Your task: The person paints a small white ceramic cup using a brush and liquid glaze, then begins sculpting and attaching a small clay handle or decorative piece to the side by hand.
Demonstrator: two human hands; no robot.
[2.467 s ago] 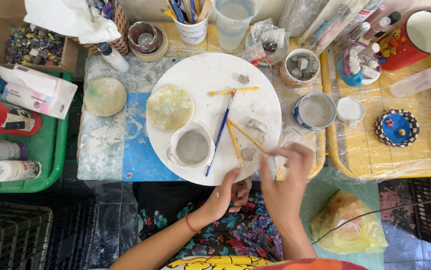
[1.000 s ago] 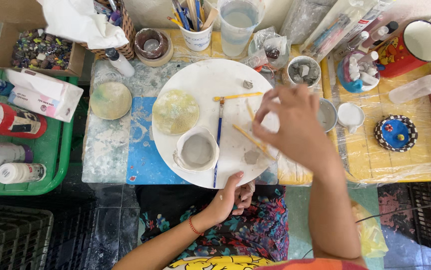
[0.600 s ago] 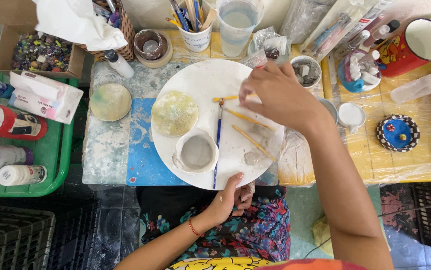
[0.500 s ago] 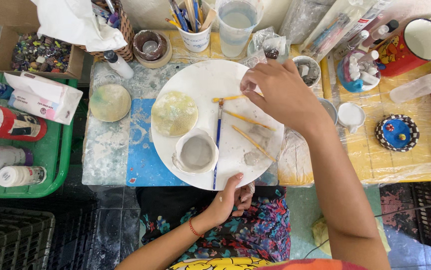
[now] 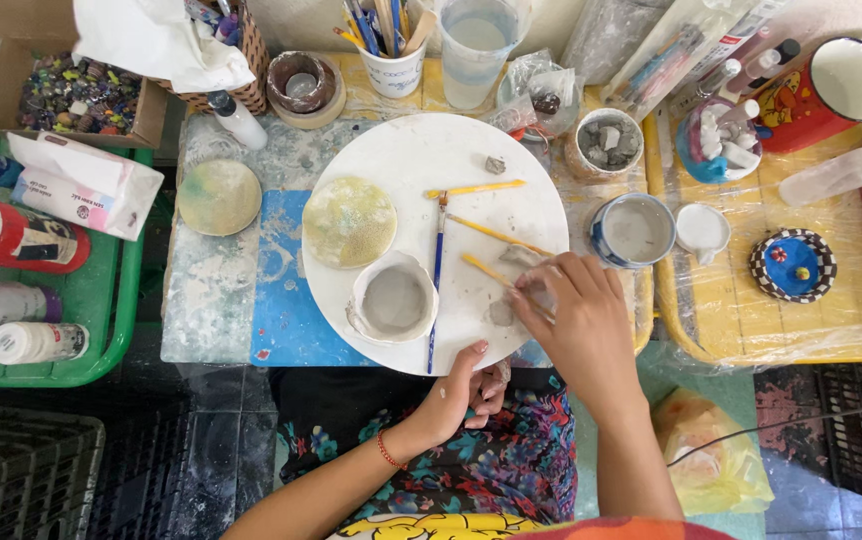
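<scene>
Right hand (image 5: 576, 320) on grey clay lump (image 5: 504, 312), round white board (image 5: 421, 165), yellow stick (image 5: 486, 268)

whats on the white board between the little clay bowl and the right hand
In the head view, a blue-handled brush lies upright between the clay bowl and the right hand; past it, bare round white board.

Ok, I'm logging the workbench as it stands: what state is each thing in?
Clay bowl: upright, empty, on the round white board.
Blue brush: lying flat.
Water cup: partly filled, cloudy.
Red mug: upright, empty.
Right hand: fingers on clay on the board.
Left hand: at the board's edge.
</scene>
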